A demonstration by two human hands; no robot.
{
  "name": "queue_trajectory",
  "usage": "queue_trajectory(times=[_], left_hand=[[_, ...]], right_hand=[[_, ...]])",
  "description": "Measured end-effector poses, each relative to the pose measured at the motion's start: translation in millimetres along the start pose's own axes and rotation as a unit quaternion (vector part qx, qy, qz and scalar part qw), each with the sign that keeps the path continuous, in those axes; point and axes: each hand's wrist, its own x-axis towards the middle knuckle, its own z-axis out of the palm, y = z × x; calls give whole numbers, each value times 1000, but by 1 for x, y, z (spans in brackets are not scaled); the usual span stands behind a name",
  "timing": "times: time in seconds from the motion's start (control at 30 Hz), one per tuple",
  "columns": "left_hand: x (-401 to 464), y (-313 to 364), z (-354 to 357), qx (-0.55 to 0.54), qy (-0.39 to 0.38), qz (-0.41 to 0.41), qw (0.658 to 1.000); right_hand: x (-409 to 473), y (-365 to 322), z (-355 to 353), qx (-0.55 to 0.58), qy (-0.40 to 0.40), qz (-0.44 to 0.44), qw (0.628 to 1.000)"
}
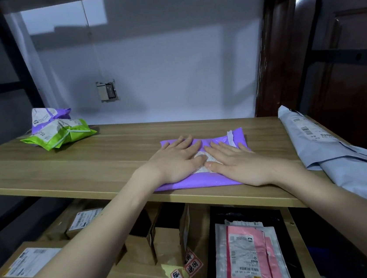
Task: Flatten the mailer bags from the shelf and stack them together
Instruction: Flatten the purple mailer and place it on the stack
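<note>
Two hands lie flat, fingers straight and spread, on a purple mailer bag (205, 179) at about 5 o'clock on the wooden shelf (89, 167); the left hand (175, 160) and the right hand (238, 164) sit side by side with thumbs nearly touching, pressing and gripping nothing. At 10 o'clock, well apart, a crumpled purple bag (48, 116) rests on a crumpled green bag (63, 135), both not yet flattened. A long grey mailer (330, 151) runs along the shelf's 3 o'clock edge.

The pressed bag lies just at the front lip of the shelf, so a smoothing stroke pulled toward the person could, I judge, slide the slick plastic off onto the boxes below (144, 241). Trapped air may also spring the bag back into folds once the palms lift, and the torn white flap (230, 138) at its far corner could catch and tear further.

The palms cover the bag's label and most of its middle, so how flat it already is cannot be told. The grey mailer is cut off at the right. Print on every label is too small to read, and the lower shelf's contents are partly hidden by the forearms.
</note>
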Motion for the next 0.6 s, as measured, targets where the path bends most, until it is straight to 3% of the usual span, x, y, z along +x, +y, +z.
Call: queue_trajectory(times=[0.6], left_hand=[[-1, 3, -3, 39, -22, -3, 999]], right_hand=[[2, 2, -1, -19, -19, 1, 1000]])
